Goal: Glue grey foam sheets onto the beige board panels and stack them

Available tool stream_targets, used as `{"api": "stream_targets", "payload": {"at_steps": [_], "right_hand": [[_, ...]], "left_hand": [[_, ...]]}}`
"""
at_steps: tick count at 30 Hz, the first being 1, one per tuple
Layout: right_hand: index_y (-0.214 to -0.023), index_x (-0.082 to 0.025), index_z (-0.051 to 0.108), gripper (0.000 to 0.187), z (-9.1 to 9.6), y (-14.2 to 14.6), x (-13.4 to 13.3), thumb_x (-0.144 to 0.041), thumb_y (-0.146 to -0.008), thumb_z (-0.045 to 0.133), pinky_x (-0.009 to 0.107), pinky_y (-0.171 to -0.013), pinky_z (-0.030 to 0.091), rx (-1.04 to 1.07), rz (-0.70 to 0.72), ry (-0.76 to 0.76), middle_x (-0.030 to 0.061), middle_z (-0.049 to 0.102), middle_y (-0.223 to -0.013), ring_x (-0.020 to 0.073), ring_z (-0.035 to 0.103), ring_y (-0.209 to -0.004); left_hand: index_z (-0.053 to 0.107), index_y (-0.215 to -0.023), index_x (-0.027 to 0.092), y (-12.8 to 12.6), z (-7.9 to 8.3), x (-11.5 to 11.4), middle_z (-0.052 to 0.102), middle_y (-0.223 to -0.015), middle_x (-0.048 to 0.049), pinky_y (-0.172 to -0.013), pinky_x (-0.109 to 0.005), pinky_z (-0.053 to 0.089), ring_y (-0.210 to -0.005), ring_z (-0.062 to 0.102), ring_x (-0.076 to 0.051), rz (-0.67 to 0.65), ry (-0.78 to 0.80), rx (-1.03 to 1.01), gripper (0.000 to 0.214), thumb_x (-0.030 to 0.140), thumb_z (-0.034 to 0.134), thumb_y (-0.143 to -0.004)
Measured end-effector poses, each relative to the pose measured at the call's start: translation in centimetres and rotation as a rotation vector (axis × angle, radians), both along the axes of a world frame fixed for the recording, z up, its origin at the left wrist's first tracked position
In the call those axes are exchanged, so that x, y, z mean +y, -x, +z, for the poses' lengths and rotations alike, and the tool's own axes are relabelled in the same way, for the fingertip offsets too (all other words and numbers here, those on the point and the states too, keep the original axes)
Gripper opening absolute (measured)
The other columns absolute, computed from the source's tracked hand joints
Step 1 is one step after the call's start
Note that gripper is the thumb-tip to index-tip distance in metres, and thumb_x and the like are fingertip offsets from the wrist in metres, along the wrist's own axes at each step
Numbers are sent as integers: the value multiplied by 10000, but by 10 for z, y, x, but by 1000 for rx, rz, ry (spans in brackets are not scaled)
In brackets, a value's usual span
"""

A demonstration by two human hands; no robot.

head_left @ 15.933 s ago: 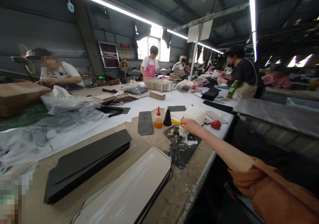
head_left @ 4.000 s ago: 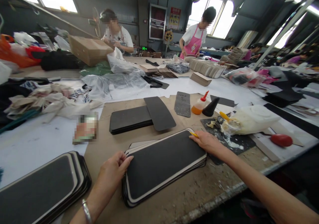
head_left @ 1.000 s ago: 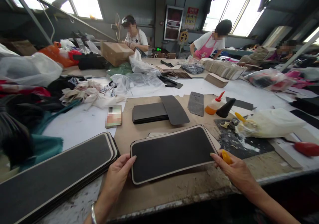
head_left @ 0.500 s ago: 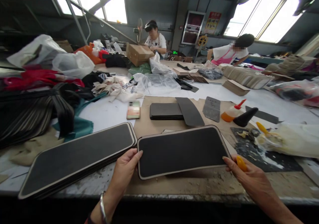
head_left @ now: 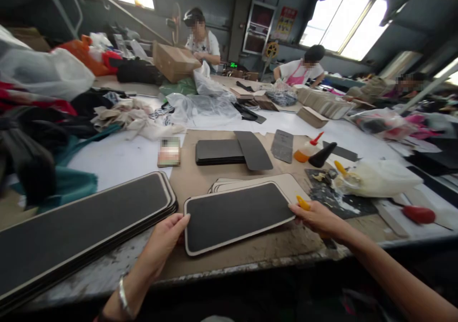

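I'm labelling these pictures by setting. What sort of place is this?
Likely a factory workshop, though its product isn't clear: stacked pale-edged dark panels, a red-tipped squeeze bottle and a co-worker in a pink apron point that way.

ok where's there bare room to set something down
The white surface is bare between the pale fabric and long panel stack; brown paper shows between the held panel and table edge. Crowded at right: red-tipped bottle, black cone, white jug.

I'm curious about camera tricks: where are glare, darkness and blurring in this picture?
Head view: the right-hand window glares white; head view: under the table it falls nearly black; head view: square pixels blur a small item, while the held panel reads clearly.
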State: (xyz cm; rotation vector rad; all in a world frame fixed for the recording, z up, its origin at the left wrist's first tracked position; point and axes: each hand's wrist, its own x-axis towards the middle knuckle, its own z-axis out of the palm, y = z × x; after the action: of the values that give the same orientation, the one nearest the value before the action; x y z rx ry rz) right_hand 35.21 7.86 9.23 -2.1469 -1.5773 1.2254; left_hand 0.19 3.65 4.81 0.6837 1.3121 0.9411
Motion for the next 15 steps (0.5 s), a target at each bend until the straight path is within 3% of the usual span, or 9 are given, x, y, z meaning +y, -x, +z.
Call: {"api": "stream_targets", "payload": {"at_steps": [4, 11, 15], "right_hand": [[-629, -160, 495, 358, 3, 2, 14, -490, -733, 588, 175, -356, 263, 96, -51, 46, -8, 556, -545, 30, 353, -361], [-596, -164, 489, 352, -21, -1, 29, -484, -704, 589, 188, -329, 212, 114, -11, 32, -45, 473, -431, 35, 303, -317], [-540, -191, 438, 376, -15, 2, 24, -517, -665, 580, 208, -364, 251, 48, 23, -129, -53, 421, -419, 62, 330, -361]], "left_hand": [[595, -650, 153, 0, 2, 2, 647, -604, -9, -575, -255, 485, -569, 574, -138, 2, 83, -11, 477, 522, 777, -409], [615, -672, 155, 3, -8, 6, 657, -614, -9, -585, -258, 487, -563, 578, -135, 3, 83, -29, 409, 483, 767, -482], [600, -663, 159, -1, -5, 4, 646, -600, -8, -576, -267, 474, -556, 574, -145, 60, 28, -22, 404, 495, 748, -495]]}}
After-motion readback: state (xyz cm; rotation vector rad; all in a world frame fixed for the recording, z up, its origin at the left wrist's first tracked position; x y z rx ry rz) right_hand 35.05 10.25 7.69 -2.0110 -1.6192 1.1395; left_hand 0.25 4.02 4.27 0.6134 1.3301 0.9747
